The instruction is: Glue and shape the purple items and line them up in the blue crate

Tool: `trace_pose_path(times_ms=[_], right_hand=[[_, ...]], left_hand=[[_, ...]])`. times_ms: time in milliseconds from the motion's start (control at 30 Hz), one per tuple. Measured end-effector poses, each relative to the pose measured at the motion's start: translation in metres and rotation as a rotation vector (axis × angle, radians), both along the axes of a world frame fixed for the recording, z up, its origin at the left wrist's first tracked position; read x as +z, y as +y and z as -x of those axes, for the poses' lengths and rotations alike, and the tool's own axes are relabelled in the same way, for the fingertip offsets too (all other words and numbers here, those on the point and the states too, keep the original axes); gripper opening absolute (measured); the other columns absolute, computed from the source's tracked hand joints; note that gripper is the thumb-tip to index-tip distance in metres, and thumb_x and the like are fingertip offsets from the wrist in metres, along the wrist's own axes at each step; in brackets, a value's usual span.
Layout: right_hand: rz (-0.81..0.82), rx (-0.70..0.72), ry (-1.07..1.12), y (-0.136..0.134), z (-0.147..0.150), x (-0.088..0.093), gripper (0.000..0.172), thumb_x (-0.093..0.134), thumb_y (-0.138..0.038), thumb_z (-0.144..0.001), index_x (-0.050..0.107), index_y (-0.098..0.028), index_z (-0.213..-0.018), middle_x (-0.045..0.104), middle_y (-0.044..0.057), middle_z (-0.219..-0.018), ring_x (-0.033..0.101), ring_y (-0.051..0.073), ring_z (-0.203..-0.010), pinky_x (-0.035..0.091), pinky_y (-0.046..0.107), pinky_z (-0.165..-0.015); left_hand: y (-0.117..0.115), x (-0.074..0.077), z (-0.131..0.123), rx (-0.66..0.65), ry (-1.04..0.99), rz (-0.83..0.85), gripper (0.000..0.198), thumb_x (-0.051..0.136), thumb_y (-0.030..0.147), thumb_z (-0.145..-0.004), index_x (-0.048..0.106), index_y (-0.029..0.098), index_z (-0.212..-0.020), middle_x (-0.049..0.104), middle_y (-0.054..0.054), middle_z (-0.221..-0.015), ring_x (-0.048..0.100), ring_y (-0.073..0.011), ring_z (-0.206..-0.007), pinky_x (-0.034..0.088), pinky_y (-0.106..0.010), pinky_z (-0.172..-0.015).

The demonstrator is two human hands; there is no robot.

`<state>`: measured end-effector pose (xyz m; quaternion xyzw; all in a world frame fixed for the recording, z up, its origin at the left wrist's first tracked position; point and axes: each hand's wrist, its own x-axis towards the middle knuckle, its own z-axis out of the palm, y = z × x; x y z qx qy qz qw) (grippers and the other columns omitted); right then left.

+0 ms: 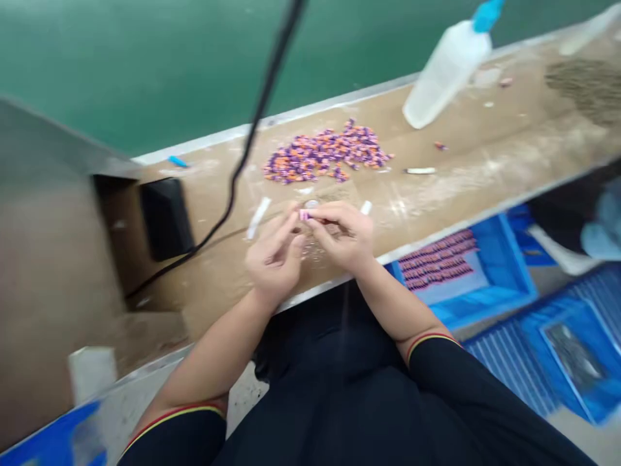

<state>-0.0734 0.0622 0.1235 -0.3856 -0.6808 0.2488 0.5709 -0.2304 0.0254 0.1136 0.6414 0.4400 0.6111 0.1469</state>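
Left hand (274, 259) and right hand (339, 236) both curled, fingertips pinching 1 small pink piece (304, 215) above the workbench (436, 200). 2 white strips (258, 218) lie just beside the hands, one each side. Further out: 1 pile of purple-and-orange pieces (326, 153), too many to count; 1 more white strip (420, 171); 1 squeeze bottle (449, 68), blue cap, lying on its side. Past the bench edge, 1 blue tray (466, 272) holds rows of pink items.

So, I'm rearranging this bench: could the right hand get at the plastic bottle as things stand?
Probably yes: the right hand need only release the small pink piece. Nothing on the bench blocks the plastic bottle; the pile of purple and orange pieces lies beside the path.
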Motion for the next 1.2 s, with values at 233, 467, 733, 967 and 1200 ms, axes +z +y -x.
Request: trace_pose_path(times_ms=[233, 467, 733, 967, 1200], right_hand=[[0.249, -0.421, 0.165, -0.045, -0.164, -0.013, 0.012, 0.082, -0.039, -0.101, 0.080, -0.028, -0.106, 0.083, 0.001, -0.104, 0.081, 0.017, -0.097, 0.070, 0.035, -0.094], [0.732, -1.033, 0.306, -0.089, -0.388, -0.085, 0.024, 0.079, -0.036, -0.095, 0.058, -0.027, -0.099, 0.079, -0.001, -0.095, 0.085, 0.019, -0.101, 0.070, 0.040, -0.102], [1.332, -0.883, -0.477, -0.080, -0.448, -0.116, 0.018, 0.073, -0.026, -0.090, 0.081, -0.016, -0.102, 0.081, 0.010, -0.084, 0.082, 0.028, -0.102, 0.064, 0.038, -0.103], [1.431, -0.743, -0.848, -0.060, -0.462, -0.126, 0.017, 0.074, -0.019, -0.085, 0.088, -0.016, -0.094, 0.086, 0.013, -0.092, 0.082, 0.032, -0.109, 0.061, 0.035, -0.102], [1.408, -0.693, -1.012, -0.057, -0.460, -0.131, 0.017, 0.076, -0.021, -0.090, 0.089, -0.015, -0.097, 0.087, 0.015, -0.098, 0.082, 0.031, -0.108, 0.062, 0.033, -0.095]], left_hand=[[0.014, -0.008, 0.001, -0.025, -0.111, -0.023, 0.044, 0.084, 0.033, -0.094, 0.083, 0.027, -0.137, 0.082, -0.013, -0.143, 0.085, -0.0252, -0.111, 0.070, -0.032, -0.072], [0.023, -0.006, -0.006, 0.171, -0.143, 0.061, 0.045, 0.084, 0.052, -0.083, 0.087, 0.018, -0.113, 0.087, -0.014, -0.122, 0.083, -0.0309, -0.102, 0.069, -0.044, -0.071], [0.034, -0.016, -0.004, 0.218, -0.168, -0.021, 0.039, 0.082, 0.054, -0.074, 0.084, 0.021, -0.095, 0.085, -0.012, -0.114, 0.075, -0.0266, -0.087, 0.062, -0.043, -0.063], [0.037, -0.023, 0.004, 0.262, -0.054, 0.043, 0.039, 0.075, 0.054, -0.076, 0.080, 0.020, -0.094, 0.074, -0.014, -0.114, 0.070, -0.0302, -0.097, 0.064, -0.051, -0.074], [0.041, -0.025, 0.005, 0.289, -0.014, 0.027, 0.040, 0.070, 0.055, -0.071, 0.077, 0.020, -0.088, 0.070, -0.013, -0.108, 0.070, -0.0297, -0.097, 0.062, -0.051, -0.079]])
